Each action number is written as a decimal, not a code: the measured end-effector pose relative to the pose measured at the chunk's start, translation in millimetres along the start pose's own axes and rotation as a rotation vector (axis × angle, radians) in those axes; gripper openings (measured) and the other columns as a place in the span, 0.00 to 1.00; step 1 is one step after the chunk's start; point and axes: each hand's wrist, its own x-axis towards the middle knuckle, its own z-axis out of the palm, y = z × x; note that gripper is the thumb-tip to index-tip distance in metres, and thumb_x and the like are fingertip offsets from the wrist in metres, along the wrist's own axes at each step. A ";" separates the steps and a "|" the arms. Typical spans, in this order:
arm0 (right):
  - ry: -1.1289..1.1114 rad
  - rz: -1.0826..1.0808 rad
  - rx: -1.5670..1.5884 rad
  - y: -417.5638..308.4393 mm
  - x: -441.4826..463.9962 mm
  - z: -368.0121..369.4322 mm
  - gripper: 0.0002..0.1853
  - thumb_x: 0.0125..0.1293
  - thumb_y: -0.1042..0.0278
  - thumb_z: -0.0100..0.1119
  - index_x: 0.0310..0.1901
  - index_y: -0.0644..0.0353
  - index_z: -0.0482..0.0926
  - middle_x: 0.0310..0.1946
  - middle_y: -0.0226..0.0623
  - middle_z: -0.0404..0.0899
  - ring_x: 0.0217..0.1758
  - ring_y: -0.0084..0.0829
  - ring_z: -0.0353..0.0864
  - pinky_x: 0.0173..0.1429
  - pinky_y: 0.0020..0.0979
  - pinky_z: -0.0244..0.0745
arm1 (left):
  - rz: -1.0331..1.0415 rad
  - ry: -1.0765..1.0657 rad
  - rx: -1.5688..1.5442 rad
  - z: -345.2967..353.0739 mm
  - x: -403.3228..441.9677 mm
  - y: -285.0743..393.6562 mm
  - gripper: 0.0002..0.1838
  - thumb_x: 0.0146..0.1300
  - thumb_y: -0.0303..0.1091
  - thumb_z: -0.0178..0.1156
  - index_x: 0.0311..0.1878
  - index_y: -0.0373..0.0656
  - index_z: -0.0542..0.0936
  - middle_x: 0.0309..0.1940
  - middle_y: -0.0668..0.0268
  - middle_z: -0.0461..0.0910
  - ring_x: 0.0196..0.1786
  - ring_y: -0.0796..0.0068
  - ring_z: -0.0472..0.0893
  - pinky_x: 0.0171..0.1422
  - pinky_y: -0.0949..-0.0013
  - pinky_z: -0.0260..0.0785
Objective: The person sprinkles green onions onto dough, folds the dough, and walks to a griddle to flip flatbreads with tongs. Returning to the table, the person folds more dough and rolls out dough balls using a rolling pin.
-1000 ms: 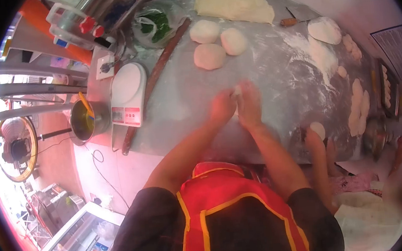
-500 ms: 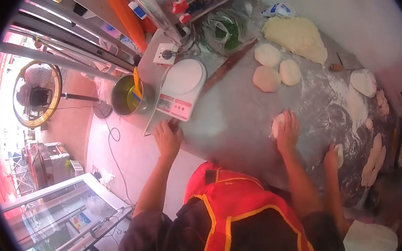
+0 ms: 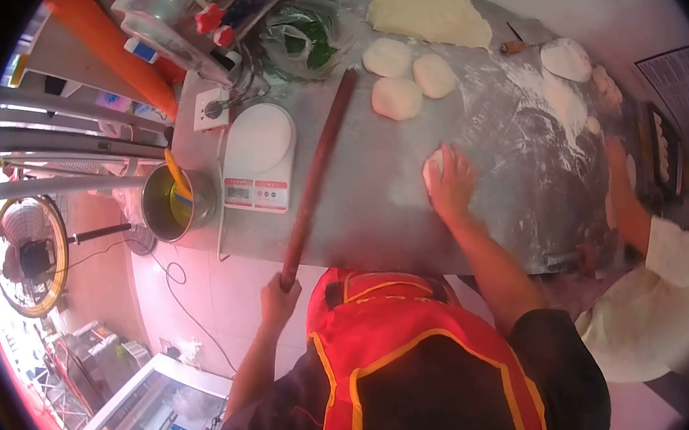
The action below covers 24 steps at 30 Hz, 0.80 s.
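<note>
My left hand [image 3: 277,301] is closed around the near end of a long reddish-brown rolling pin [image 3: 317,180]. The pin slants across the table's front edge, its far end close to the dough pieces. On the metal table, my right hand [image 3: 452,179] curves over a small pale piece of dough [image 3: 432,172]; the palm hides part of it. Three rounded dough pieces [image 3: 397,98] lie together beyond that hand, with a large slab of dough [image 3: 428,15] behind them. Left of the pin sits a white kitchen scale [image 3: 260,153] with its pan bare.
A metal pot [image 3: 176,201] with yellow liquid and a yellow-handled tool stands at the left edge, near a socket box [image 3: 211,109]. A plastic bag of greens [image 3: 301,43] lies at the back. At right, a co-worker's arm [image 3: 629,202] reaches over the floured table [image 3: 523,191].
My left hand has taken hold of the rolling pin and drawn it toward me, off the scale's side. My right hand stays on its dough. The view has shifted right, and the co-worker's arm reaches farther.
</note>
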 end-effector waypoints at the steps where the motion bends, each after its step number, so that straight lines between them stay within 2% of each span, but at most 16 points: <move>1: 0.023 0.062 -0.009 -10.5 -7.8 3.4 0.28 0.65 0.58 0.56 0.66 0.53 0.67 0.64 0.48 0.67 0.66 0.51 0.66 0.70 0.54 0.55 | 0.013 0.012 0.034 -0.4 -11.2 -4.0 0.12 0.57 0.36 0.62 0.32 0.35 0.76 0.24 0.46 0.79 0.33 0.43 0.81 0.35 0.54 0.71; 4: -0.024 0.101 -0.018 -42.4 -36.6 2.2 0.32 0.65 0.59 0.57 0.69 0.56 0.62 0.66 0.49 0.65 0.68 0.52 0.64 0.72 0.53 0.54 | 0.054 0.019 0.090 -2.9 -23.7 -16.0 0.12 0.57 0.36 0.62 0.31 0.36 0.75 0.23 0.47 0.78 0.31 0.43 0.80 0.34 0.53 0.71; 7: -0.106 0.218 0.453 -36.5 -53.5 -5.4 0.35 0.65 0.62 0.56 0.71 0.60 0.57 0.68 0.50 0.62 0.70 0.54 0.61 0.73 0.53 0.53 | 0.128 0.048 0.129 -8.8 -19.6 -16.6 0.11 0.57 0.35 0.63 0.31 0.38 0.74 0.22 0.48 0.78 0.30 0.44 0.80 0.33 0.52 0.71; 10: -0.054 0.190 0.400 -11.8 -42.1 -61.3 0.37 0.64 0.65 0.59 0.71 0.64 0.56 0.70 0.51 0.59 0.71 0.55 0.59 0.74 0.52 0.51 | 0.203 0.057 0.156 -11.0 -17.6 -16.8 0.10 0.55 0.34 0.64 0.31 0.39 0.74 0.22 0.50 0.78 0.30 0.46 0.80 0.33 0.52 0.71; 13: 0.011 -0.084 0.216 2.9 -25.5 -100.2 0.39 0.60 0.68 0.64 0.71 0.60 0.57 0.70 0.51 0.60 0.72 0.52 0.59 0.74 0.55 0.51 | 0.334 0.086 0.232 -13.4 -10.2 -23.0 0.09 0.54 0.33 0.64 0.33 0.41 0.74 0.24 0.53 0.79 0.29 0.48 0.80 0.32 0.52 0.72; 15: -0.021 -0.245 0.103 -2.9 -15.8 -110.5 0.41 0.55 0.70 0.67 0.71 0.57 0.58 0.68 0.48 0.61 0.72 0.49 0.60 0.73 0.57 0.51 | 0.447 0.074 0.308 -14.5 -9.8 -21.1 0.10 0.53 0.34 0.64 0.35 0.43 0.75 0.26 0.56 0.79 0.29 0.50 0.81 0.32 0.53 0.72; 19: -0.075 -0.444 -0.094 15.9 -11.3 -109.9 0.40 0.49 0.72 0.70 0.66 0.51 0.65 0.62 0.41 0.69 0.69 0.45 0.64 0.73 0.60 0.50 | 0.744 0.025 0.408 -11.4 25.6 36.6 0.12 0.52 0.36 0.65 0.38 0.45 0.75 0.31 0.59 0.81 0.31 0.51 0.81 0.33 0.52 0.74; 20: -0.091 -0.398 -0.067 34.6 -17.6 -103.3 0.34 0.47 0.75 0.70 0.59 0.51 0.70 0.55 0.37 0.73 0.64 0.44 0.68 0.72 0.54 0.54 | 0.772 0.012 0.459 -13.5 32.1 61.0 0.12 0.52 0.36 0.65 0.38 0.46 0.75 0.31 0.59 0.81 0.32 0.51 0.81 0.33 0.52 0.73; 21: -0.140 -0.341 -0.040 54.3 -26.7 -99.9 0.32 0.47 0.75 0.69 0.57 0.52 0.71 0.53 0.37 0.74 0.63 0.43 0.69 0.71 0.53 0.55 | 0.801 -0.003 0.511 -13.6 40.6 83.5 0.12 0.52 0.35 0.65 0.39 0.46 0.75 0.32 0.60 0.81 0.32 0.52 0.81 0.33 0.52 0.73; 24: -0.268 -0.177 -0.009 93.3 -62.4 -105.3 0.28 0.48 0.76 0.69 0.54 0.53 0.72 0.51 0.37 0.75 0.61 0.43 0.71 0.68 0.48 0.60 | 0.888 0.017 0.609 -3.5 71.7 129.5 0.15 0.53 0.37 0.66 0.41 0.45 0.75 0.36 0.60 0.81 0.41 0.55 0.81 0.46 0.53 0.72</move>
